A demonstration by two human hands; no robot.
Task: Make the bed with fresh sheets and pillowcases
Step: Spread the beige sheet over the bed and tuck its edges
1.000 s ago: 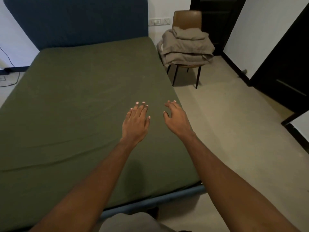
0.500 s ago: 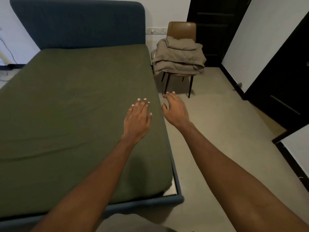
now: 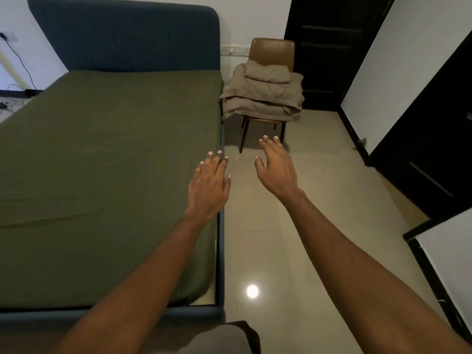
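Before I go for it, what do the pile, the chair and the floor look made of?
Pile: soft matte beige cloth, folded and creased, probably cotton. Chair: smooth brown back, leather or imitation; thin dark legs, likely metal. Floor: glossy tile, reflecting a light.

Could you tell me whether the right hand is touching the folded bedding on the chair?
Apart. In the head view, a strip of floor shows between the right hand and the bedding.

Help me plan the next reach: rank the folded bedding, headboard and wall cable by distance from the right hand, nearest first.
From the right hand:
1. Folded bedding, on the chair ahead.
2. Headboard, ahead left.
3. Cable, far left wall.
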